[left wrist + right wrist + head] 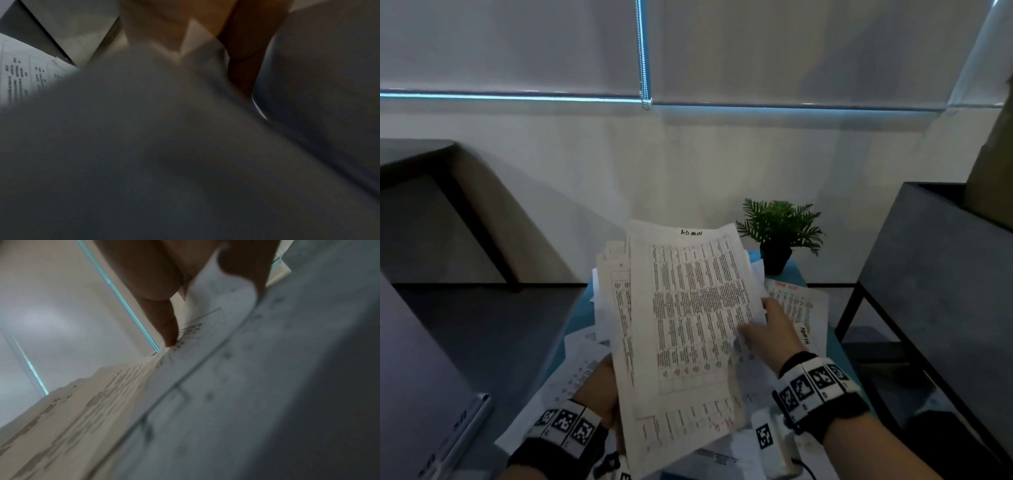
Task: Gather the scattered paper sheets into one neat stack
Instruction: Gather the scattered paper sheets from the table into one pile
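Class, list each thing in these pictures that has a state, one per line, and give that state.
Held sheets: lifted, fanned unevenly.
Left hand: grips the sheets' lower left edge.
Right hand: pinches their right edge.
Loose sheets: scattered on the table.
Potted plant: upright.

"ADMIN" is handwritten in black at the top edge of the top sheet point(688, 308) of the held bundle. The same word stands handwritten on a sheet point(803, 318) lying near the counter's right edge. The printed tables are too small to read.
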Demonstrator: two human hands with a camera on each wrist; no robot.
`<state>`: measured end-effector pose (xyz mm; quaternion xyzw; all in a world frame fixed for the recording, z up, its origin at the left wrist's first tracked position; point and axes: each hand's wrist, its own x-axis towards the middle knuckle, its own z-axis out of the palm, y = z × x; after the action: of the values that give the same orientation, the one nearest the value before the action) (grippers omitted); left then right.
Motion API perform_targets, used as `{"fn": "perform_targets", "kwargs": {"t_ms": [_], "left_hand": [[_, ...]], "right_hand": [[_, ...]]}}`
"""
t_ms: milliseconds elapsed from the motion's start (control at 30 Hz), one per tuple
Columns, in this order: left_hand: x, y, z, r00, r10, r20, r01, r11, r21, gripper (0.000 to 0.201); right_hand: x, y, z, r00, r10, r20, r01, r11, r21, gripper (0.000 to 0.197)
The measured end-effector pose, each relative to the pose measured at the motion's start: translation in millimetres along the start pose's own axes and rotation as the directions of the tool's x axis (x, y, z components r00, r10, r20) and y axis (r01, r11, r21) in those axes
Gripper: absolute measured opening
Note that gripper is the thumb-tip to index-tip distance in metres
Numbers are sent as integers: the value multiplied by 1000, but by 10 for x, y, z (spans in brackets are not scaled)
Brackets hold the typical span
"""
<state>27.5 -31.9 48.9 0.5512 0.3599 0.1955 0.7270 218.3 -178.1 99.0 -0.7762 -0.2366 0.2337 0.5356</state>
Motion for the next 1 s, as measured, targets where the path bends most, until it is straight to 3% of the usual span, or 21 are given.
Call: {"fn": "perform_targets", "kwargs": {"t_ms": [100,233,300,367,433,467,533,600,667,767,833,867,933,1000], "left_hand": [[11,28,-4,1000,2,19,-1,1000,-30,48],[53,-52,-66,999,-1,33,1,1000,-5,23],[10,-33,-54,998,17,67,-15,1000,-21,18],[1,-37,-48,994,22,103,-20,1000,-13,21],[19,-47,-51,994,13,107,-15,1000,13,25],[36,-62,-70,995,2,102,-4,1000,16,27],[34,-69,-89,994,-12,112,9,1000,26,29],[38,-77,-122,991,-41,127,31,996,81,32],[67,-108,-149,990,-52,131,34,991,133,31],[128,-165,-157,996,6,87,-22,982,187,24],[165,-185,-120,998,23,61,-33,985,168,24],[194,-195,-86,998,39,50,-46,989,139,22],[237,-188,-18,999,43,4,-43,997,57,28],[269,-186,20,1000,-8,-6,8,995,-104,34]], "right_hand": [[5,8,-59,999,-21,40,21,1000,5,32],[39,78,-109,992,-65,-112,74,994,79,20],[41,140,-88,992,-37,-122,52,991,120,23],[42,231,-48,994,0,-111,9,996,88,40],[64,325,-46,989,62,-132,-54,997,62,72],[74,369,-63,989,118,-94,-106,987,122,81],[60,437,-89,970,208,128,-235,937,259,76],[1,500,-97,894,257,368,-380,869,317,68],[-50,572,-81,838,285,465,-474,803,362,57],[-55,644,-88,826,258,501,-484,780,396,46],[-7,671,-83,868,248,431,-405,855,324,54],[14,662,-63,899,258,353,-358,898,255,48],[55,636,-6,944,281,173,-302,947,109,14],[85,634,48,960,279,33,-279,960,12,5]]}}
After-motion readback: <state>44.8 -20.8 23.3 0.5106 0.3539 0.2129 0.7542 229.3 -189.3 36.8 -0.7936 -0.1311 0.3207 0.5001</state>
